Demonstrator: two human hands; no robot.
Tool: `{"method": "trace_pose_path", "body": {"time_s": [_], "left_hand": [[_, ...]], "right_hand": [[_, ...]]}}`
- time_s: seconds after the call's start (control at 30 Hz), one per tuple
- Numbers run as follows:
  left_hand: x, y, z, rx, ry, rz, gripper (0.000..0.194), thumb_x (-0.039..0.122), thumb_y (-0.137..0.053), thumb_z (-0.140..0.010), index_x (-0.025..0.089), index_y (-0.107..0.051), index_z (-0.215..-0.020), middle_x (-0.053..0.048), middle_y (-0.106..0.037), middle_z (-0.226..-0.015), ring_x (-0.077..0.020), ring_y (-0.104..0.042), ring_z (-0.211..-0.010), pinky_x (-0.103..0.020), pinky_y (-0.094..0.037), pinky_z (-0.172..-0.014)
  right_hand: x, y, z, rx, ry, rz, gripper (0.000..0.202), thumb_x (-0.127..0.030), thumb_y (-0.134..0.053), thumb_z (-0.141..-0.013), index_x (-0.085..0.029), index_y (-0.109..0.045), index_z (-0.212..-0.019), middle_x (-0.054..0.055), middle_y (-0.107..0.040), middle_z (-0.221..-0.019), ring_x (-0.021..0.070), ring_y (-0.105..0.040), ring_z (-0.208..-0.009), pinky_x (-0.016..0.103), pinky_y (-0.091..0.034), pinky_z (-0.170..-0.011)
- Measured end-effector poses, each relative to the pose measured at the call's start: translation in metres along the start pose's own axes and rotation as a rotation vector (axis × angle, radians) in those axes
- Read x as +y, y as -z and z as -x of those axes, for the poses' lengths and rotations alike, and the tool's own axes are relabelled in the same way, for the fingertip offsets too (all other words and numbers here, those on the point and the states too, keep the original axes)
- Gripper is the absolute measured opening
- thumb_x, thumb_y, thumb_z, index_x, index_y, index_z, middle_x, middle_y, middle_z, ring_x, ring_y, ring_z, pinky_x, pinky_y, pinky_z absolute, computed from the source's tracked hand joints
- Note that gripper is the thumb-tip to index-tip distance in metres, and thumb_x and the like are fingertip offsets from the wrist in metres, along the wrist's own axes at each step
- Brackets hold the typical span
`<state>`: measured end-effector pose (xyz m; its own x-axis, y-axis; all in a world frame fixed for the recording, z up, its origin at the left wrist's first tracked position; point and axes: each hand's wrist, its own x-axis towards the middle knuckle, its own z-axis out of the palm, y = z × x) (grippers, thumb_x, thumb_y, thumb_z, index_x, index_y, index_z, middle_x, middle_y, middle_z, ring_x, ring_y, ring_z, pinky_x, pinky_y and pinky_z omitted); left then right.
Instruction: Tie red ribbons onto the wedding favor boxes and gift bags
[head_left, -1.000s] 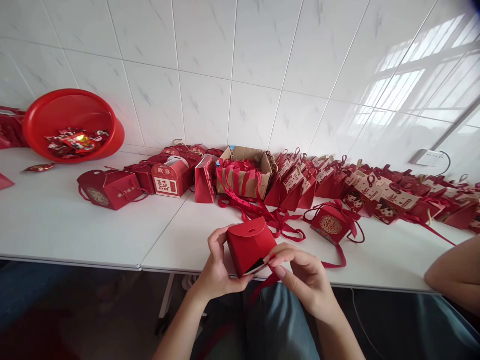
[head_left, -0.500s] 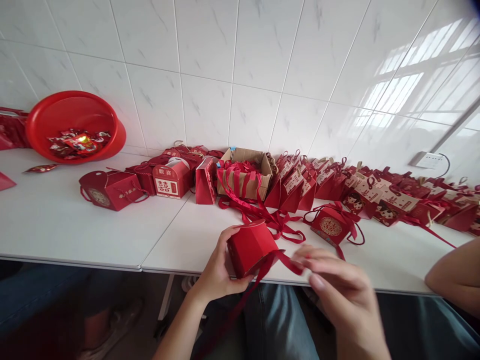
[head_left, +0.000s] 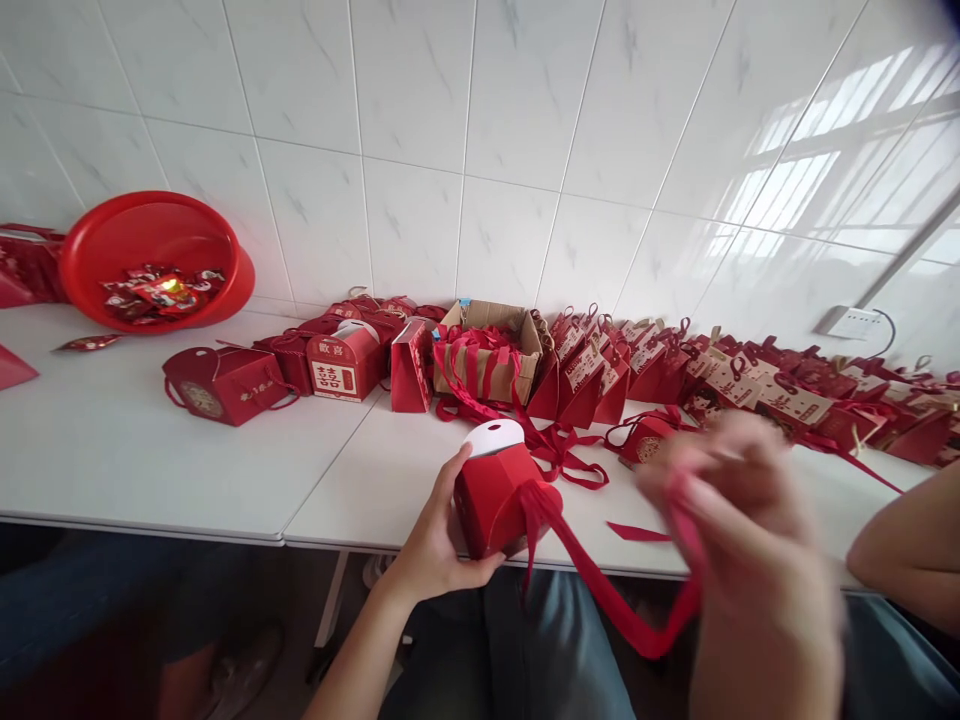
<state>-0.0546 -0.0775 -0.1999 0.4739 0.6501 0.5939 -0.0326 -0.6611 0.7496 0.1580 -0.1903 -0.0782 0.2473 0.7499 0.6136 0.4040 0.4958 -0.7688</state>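
Left hand [head_left: 435, 545] clamps the red box [head_left: 495, 495] at the table [head_left: 150, 450] edge, right hand [head_left: 742, 540], blurred, pinches the ribbon [head_left: 600, 590] beside it; steady tension should prevent tearing.

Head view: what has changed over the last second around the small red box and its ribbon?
The right hand has swung up and to the right, drawing the red ribbon out of the small red box into a long hanging loop. The box's top flap has lifted, showing its white underside. The left hand holds the box as before; the cardboard box and red basin stayed put.
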Motion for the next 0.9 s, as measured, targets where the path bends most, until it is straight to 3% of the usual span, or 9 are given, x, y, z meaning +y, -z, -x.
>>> {"method": "trace_pose_path", "body": {"time_s": [0.13,0.2,0.33,0.57,0.67,0.9], "left_hand": [[-0.002,0.000,0.000,0.020,-0.033,-0.033,0.107,0.015,-0.074,-0.064,0.027,-0.014,-0.152,-0.016,-0.026,-0.154,-0.0388,-0.034,-0.139,-0.060,-0.031,-0.112],[-0.002,0.000,0.000,0.021,-0.056,-0.052,0.106,0.015,-0.073,-0.064,0.026,-0.014,-0.152,-0.016,-0.026,-0.154,-0.0395,-0.031,-0.140,-0.061,-0.030,-0.113],[-0.002,0.000,0.000,0.018,-0.067,-0.078,0.106,0.016,-0.073,-0.065,0.026,-0.014,-0.152,-0.016,-0.029,-0.153,-0.0399,-0.031,-0.140,-0.061,-0.030,-0.112],[-0.002,0.000,0.001,0.010,-0.112,-0.093,0.106,0.017,-0.073,-0.065,0.025,-0.013,-0.153,-0.017,-0.027,-0.153,-0.0400,-0.030,-0.141,-0.060,-0.031,-0.113],[-0.002,0.000,0.001,0.001,-0.147,-0.102,0.105,0.016,-0.072,-0.066,0.026,-0.013,-0.153,-0.015,-0.026,-0.155,-0.0388,-0.029,-0.142,-0.058,-0.032,-0.113],[-0.008,0.000,0.002,-0.012,-0.186,-0.142,0.107,0.015,-0.071,-0.065,0.026,-0.011,-0.153,-0.014,-0.025,-0.155,-0.0381,-0.030,-0.141,-0.055,-0.034,-0.113]], "right_hand": [[0.023,-0.041,-0.035,-0.331,-0.398,-0.377,0.041,-0.045,-0.075,-0.075,-0.024,-0.042,-0.089,-0.003,-0.064,-0.071,0.0121,-0.059,-0.059,0.022,-0.043,-0.052],[0.037,-0.057,-0.044,-0.375,-0.480,-0.374,0.046,-0.045,-0.078,-0.071,-0.023,-0.042,-0.091,-0.003,-0.066,-0.070,0.0124,-0.061,-0.060,0.021,-0.043,-0.054],[0.052,-0.067,-0.046,-0.348,-0.515,-0.317,0.046,-0.041,-0.077,-0.071,-0.022,-0.045,-0.098,-0.002,-0.069,-0.072,0.0139,-0.065,-0.063,0.022,-0.045,-0.054],[0.047,-0.070,-0.050,-0.275,-0.528,-0.285,0.044,-0.032,-0.075,-0.073,-0.019,-0.055,-0.110,0.001,-0.073,-0.075,0.0169,-0.069,-0.067,0.027,-0.053,-0.060],[0.047,-0.074,-0.051,-0.308,-0.534,-0.303,0.045,-0.030,-0.072,-0.075,-0.016,-0.058,-0.115,0.003,-0.074,-0.078,0.0165,-0.069,-0.060,0.029,-0.055,-0.060],[0.048,-0.078,-0.051,-0.373,-0.512,-0.300,0.035,-0.028,-0.069,-0.074,-0.015,-0.064,-0.107,0.004,-0.072,-0.081,0.0168,-0.070,-0.059,0.029,-0.056,-0.058]]}}
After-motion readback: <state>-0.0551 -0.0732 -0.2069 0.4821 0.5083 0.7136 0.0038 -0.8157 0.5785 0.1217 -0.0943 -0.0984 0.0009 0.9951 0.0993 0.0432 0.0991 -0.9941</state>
